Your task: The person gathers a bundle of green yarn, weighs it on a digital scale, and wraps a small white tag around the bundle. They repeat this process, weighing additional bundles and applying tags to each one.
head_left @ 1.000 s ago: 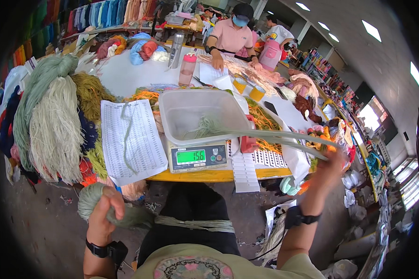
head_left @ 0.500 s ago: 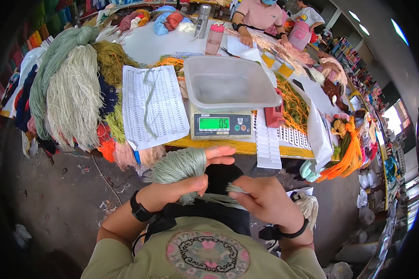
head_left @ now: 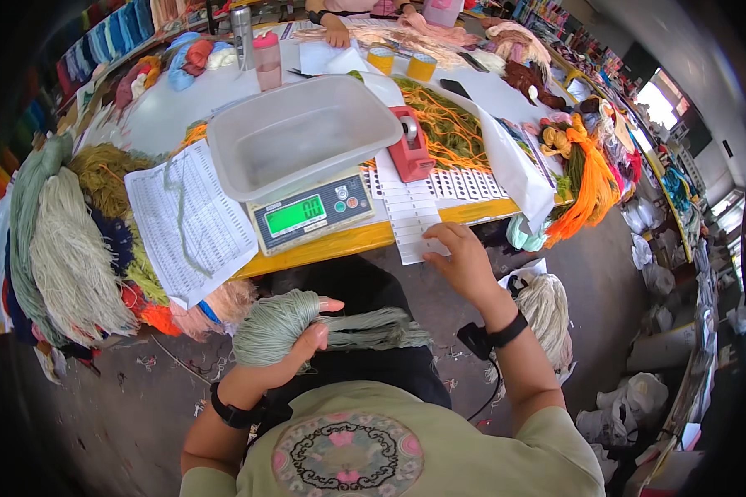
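My left hand (head_left: 307, 335) is wrapped round a pale green yarn skein (head_left: 275, 330) above my lap. The loose end of the skein trails rightward across my dark trousers. At the table's front edge my right hand (head_left: 462, 263) reaches to a strip of white paper labels (head_left: 406, 224) that hangs over the edge. Its thumb and forefinger are apart at the strip's right side; whether they touch the paper is hard to see. Just behind the strip stands a red tape dispenser (head_left: 410, 157).
A digital scale (head_left: 313, 209) carries a translucent plastic tub (head_left: 298, 137). Left of it lies a printed sheet (head_left: 192, 219) with a green strand on it. Yarn bundles (head_left: 79, 257) drape over the left edge; orange yarn (head_left: 584, 182) hangs at right. A co-worker's hand (head_left: 336, 31) rests across the table.
My right hand has let go of the yarn end and moved up and right to the label strip. My left hand keeps the skein, now slightly lower and further left. The view has turned right.
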The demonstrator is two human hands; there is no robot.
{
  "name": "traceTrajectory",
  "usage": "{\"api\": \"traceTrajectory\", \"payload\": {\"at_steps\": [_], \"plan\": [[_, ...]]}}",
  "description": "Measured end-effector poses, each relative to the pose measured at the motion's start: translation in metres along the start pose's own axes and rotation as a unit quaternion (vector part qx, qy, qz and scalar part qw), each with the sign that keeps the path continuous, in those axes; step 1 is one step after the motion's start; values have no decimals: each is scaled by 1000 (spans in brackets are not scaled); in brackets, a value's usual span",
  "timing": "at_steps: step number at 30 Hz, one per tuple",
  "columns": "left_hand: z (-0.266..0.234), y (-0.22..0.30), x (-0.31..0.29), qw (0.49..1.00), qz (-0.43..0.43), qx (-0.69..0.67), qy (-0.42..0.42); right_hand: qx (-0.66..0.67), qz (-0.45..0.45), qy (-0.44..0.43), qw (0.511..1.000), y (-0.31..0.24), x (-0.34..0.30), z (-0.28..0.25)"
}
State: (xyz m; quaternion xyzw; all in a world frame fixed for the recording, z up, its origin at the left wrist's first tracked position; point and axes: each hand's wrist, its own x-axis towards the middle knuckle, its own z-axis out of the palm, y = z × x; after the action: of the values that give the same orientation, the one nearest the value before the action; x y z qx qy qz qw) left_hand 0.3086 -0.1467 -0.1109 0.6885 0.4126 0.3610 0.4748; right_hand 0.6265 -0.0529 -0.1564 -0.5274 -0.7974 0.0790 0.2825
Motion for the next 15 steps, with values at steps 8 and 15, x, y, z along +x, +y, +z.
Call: {"api": "traceTrajectory", "payload": {"at_steps": [8,15], "plan": [[7,-7,2,999,-37,-16,-2,-115,-82,19,990,39,9,31],[9,-5,7,996,-69,-53,12,-136,-83,47,986,55,19,37]]}}
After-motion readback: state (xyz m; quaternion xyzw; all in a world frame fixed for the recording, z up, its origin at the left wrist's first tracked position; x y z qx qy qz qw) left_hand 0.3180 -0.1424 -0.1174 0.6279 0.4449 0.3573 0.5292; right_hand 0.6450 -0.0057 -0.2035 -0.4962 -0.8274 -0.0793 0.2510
